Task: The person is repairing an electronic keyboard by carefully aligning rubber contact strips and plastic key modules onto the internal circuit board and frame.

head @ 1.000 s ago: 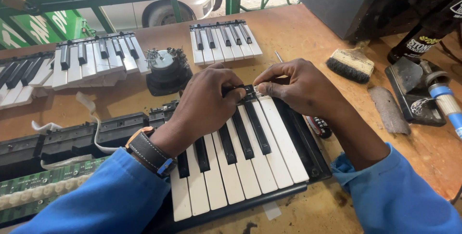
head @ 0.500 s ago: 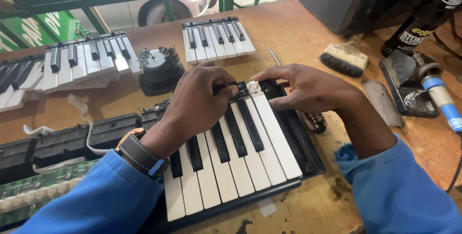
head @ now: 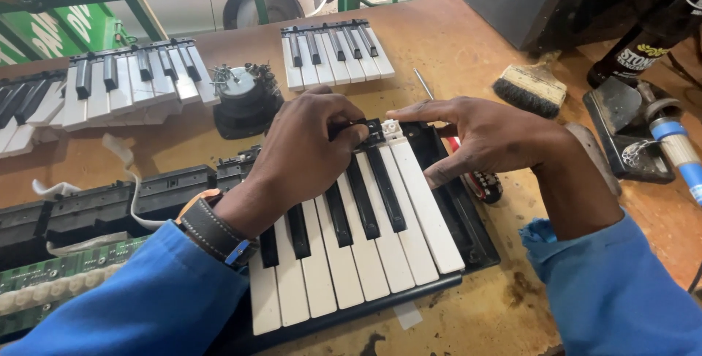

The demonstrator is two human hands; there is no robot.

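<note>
Glossy plastic keys (head: 351,253), worn wooden table (head: 468,41)

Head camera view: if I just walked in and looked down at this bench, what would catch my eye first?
Probably the block of black and white piano keys in its black frame at the centre, with the left hand pressing on its far end and the right hand spread beside it. Beyond them lie two more loose key sections on the wooden bench, and a brush lies at the right.
</note>
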